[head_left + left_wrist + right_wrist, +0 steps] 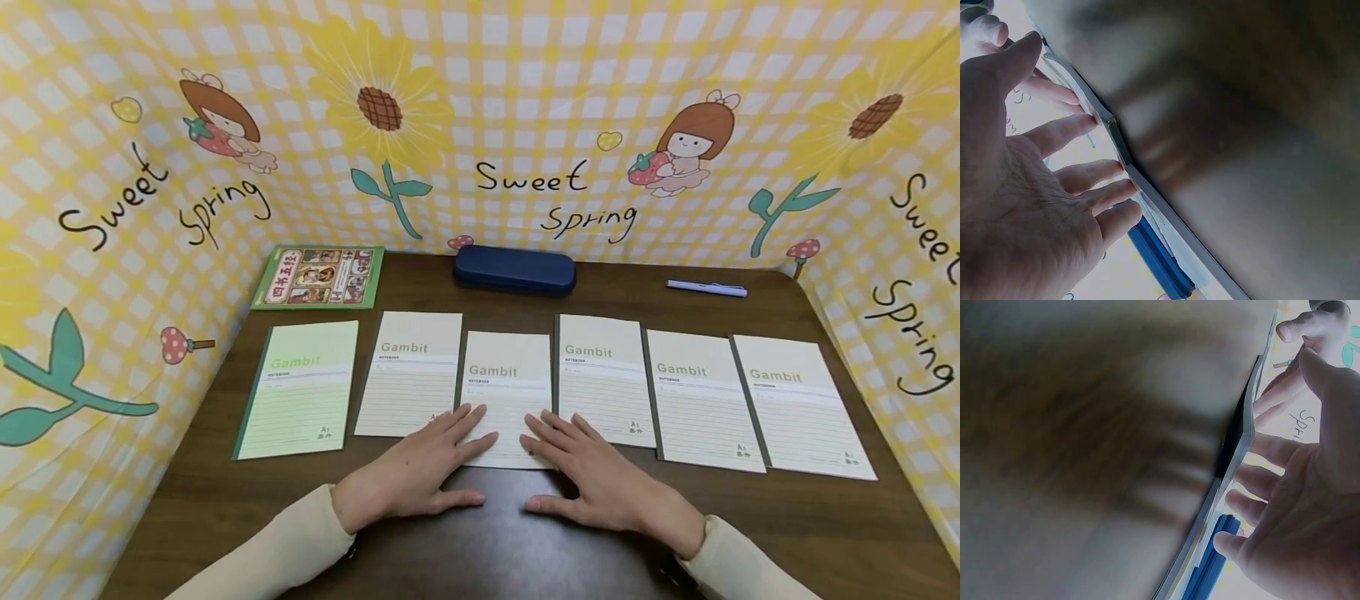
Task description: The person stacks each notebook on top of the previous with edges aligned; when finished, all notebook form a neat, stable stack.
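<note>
A cream "Gambit" notebook (pixel 506 358) with a dark spine lies in the middle of the row. My left hand (pixel 423 467) has its spread fingertips at this notebook's lower left, the fingers also overlapping the neighbouring cream notebook (pixel 408 375). At the lower right of the middle one, my right hand (pixel 592 475) rests spread fingertips, some over the notebook (pixel 600 358) on that side. Both thumbs point inward below the near edge. In the wrist views, the left hand (pixel 1041 206) and right hand (pixel 1310 500) show straight fingers along the notebook edges, gripping nothing.
A light green notebook (pixel 300 392) lies at the left end; more cream notebooks (pixel 693 400) (pixel 806 408) are at the right. Behind stand a green picture-covered book (pixel 318 277), a navy case (pixel 515 269) and a lavender pen (pixel 707 288). A yellow checked cloth (pixel 480 100) surrounds the brown table (pixel 510 550).
</note>
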`<control>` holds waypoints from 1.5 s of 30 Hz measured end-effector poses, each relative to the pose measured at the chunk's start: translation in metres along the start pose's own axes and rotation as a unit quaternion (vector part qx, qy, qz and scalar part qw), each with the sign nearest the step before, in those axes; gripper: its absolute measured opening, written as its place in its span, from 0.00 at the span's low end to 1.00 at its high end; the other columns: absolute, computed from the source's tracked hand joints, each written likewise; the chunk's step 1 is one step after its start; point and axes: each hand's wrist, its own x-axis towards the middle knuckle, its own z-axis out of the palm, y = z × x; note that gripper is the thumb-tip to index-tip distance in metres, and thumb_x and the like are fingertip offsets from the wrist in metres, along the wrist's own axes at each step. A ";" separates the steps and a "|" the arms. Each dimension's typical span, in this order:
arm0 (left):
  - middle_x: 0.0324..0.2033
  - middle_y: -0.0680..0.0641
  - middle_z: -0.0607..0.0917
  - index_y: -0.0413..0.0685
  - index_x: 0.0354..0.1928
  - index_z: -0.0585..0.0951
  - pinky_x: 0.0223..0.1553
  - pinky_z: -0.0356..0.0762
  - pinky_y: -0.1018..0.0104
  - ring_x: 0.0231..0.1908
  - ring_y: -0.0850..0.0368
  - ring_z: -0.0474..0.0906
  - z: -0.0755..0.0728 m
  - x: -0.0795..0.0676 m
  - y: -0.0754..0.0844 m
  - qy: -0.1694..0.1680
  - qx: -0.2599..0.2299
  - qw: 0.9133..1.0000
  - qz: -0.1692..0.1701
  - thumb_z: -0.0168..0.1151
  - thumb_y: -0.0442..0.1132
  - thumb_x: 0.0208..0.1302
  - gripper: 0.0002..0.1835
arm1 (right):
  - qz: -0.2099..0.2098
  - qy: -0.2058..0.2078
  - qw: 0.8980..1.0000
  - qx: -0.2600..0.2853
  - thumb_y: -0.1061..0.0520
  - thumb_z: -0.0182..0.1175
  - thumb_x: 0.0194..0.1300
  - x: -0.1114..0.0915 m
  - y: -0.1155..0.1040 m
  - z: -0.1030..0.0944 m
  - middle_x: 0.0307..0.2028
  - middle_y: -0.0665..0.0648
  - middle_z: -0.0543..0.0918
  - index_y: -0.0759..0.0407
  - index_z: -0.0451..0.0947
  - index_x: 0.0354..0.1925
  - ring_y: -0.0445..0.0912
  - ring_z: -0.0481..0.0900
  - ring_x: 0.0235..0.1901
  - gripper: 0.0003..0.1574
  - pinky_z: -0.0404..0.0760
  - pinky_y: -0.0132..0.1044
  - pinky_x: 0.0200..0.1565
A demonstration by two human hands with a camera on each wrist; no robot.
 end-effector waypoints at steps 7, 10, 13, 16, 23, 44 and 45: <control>0.83 0.41 0.54 0.59 0.81 0.63 0.77 0.63 0.40 0.82 0.40 0.51 0.001 -0.001 -0.001 0.017 0.001 1.000 0.001 0.54 0.70 0.73 0.42 | 0.003 0.010 1.000 0.007 0.23 0.53 0.72 0.002 -0.001 0.000 0.82 0.53 0.58 0.48 0.63 0.80 0.55 0.54 0.83 0.51 0.54 0.65 0.79; 0.83 0.41 0.56 0.57 0.81 0.63 0.77 0.65 0.41 0.82 0.41 0.54 0.002 -0.002 0.000 0.037 -0.017 0.999 -0.001 0.56 0.66 0.74 0.41 | 0.003 0.015 1.000 0.018 0.25 0.53 0.73 0.002 0.001 0.000 0.82 0.53 0.59 0.48 0.64 0.79 0.56 0.55 0.82 0.49 0.56 0.65 0.79; 0.81 0.41 0.61 0.56 0.81 0.64 0.75 0.68 0.43 0.80 0.43 0.60 0.003 -0.004 0.002 0.073 -0.044 0.996 -0.012 0.58 0.64 0.74 0.40 | 0.012 0.034 0.999 0.032 0.27 0.55 0.74 0.001 0.001 -0.001 0.81 0.53 0.62 0.48 0.66 0.78 0.55 0.57 0.82 0.46 0.61 0.62 0.78; 0.74 0.43 0.72 0.53 0.78 0.68 0.70 0.75 0.49 0.72 0.48 0.72 0.002 -0.004 0.004 0.119 -0.071 0.989 -0.041 0.60 0.62 0.74 0.37 | 0.034 0.082 0.995 0.046 0.31 0.60 0.73 0.000 -0.001 -0.005 0.78 0.54 0.68 0.50 0.71 0.75 0.53 0.66 0.78 0.42 0.70 0.57 0.74; 0.36 0.52 0.83 0.44 0.53 0.84 0.38 0.83 0.68 0.34 0.62 0.80 0.000 -0.011 0.005 0.218 -0.208 0.942 -0.145 0.70 0.49 0.70 0.19 | 0.099 0.186 0.960 0.183 0.54 0.71 0.69 0.000 -0.004 -0.006 0.50 0.56 0.88 0.60 0.80 0.62 0.44 0.89 0.46 0.26 0.89 0.38 0.47; 0.60 0.31 0.85 0.29 0.66 0.77 0.54 0.87 0.60 0.57 0.43 0.87 -0.003 -0.035 0.001 0.141 -0.559 0.786 -0.224 0.57 0.45 0.80 0.26 | 0.234 0.107 0.839 0.480 0.56 0.64 0.75 -0.015 -0.005 -0.007 0.58 0.70 0.85 0.69 0.76 0.64 0.52 0.89 0.53 0.26 0.89 0.37 0.52; 0.61 0.30 0.83 0.27 0.67 0.75 0.56 0.87 0.60 0.58 0.42 0.86 -0.003 -0.036 0.002 0.137 -0.575 0.775 -0.223 0.55 0.44 0.81 0.26 | 0.237 0.104 0.828 0.498 0.56 0.63 0.75 -0.015 -0.005 -0.007 0.59 0.71 0.84 0.70 0.74 0.66 0.52 0.88 0.54 0.27 0.89 0.38 0.53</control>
